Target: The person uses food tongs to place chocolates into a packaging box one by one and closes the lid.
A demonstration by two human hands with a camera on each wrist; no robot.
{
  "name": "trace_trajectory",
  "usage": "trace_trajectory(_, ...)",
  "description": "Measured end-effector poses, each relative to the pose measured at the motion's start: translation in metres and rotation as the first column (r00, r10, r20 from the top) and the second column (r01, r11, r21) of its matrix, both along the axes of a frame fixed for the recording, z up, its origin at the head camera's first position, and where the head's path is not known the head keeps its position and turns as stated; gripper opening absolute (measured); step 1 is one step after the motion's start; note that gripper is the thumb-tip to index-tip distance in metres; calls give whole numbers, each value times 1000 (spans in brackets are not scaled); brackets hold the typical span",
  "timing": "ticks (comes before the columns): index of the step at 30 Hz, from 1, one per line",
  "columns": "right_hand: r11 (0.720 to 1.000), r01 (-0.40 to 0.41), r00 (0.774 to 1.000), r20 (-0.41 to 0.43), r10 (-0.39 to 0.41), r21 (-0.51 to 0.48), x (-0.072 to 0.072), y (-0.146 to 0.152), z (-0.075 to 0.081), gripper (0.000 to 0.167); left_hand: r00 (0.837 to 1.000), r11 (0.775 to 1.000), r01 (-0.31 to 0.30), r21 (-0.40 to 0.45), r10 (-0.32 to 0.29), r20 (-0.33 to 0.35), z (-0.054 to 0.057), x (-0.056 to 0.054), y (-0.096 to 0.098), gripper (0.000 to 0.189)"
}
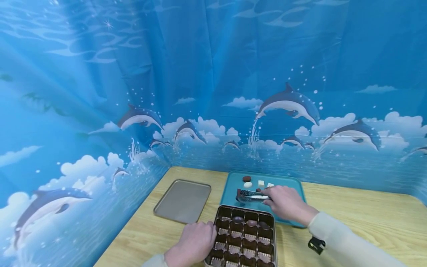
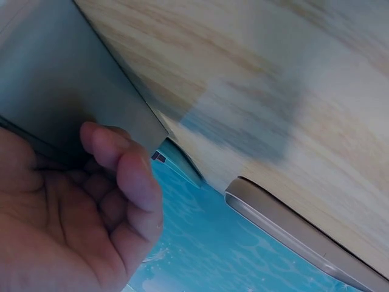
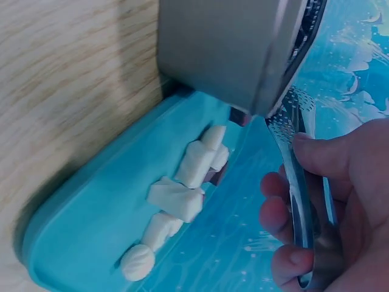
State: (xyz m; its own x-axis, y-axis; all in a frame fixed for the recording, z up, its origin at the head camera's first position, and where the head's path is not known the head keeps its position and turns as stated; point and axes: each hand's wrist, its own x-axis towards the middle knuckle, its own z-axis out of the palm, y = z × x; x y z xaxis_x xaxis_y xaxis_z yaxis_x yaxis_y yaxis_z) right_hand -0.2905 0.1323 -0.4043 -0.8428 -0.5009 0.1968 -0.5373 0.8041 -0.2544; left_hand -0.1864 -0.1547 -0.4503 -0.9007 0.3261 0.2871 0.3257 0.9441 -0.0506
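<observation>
My left hand (image 1: 197,241) holds the left side of a metal tin (image 1: 275,241) with a dark divided insert. In the left wrist view its fingers curl against the tin's wall (image 2: 67,67); the thumb's grip is hidden. Several dark chocolates (image 1: 252,223) sit in the second row of compartments. My right hand (image 1: 287,204) grips metal tongs (image 3: 295,182) with perforated tips. Those tips are over the blue tray (image 1: 230,185), at a dark chocolate piece (image 1: 238,193). Whether they clamp it, I cannot tell.
On the blue tray lie white chocolates (image 1: 248,184), a brown oval one (image 1: 246,178) and white cubes (image 1: 261,183). A shallow metal lid (image 1: 183,202) rests left on the wooden table (image 1: 360,222). A dolphin-print curtain (image 1: 213,92) stands behind.
</observation>
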Motion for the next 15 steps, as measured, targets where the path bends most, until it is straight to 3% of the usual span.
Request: trace_trajectory(15,997,-82,995,-53,82,-1,29,-6,23,35,1000,1000,-10,-14,10,8,0,1,0,34)
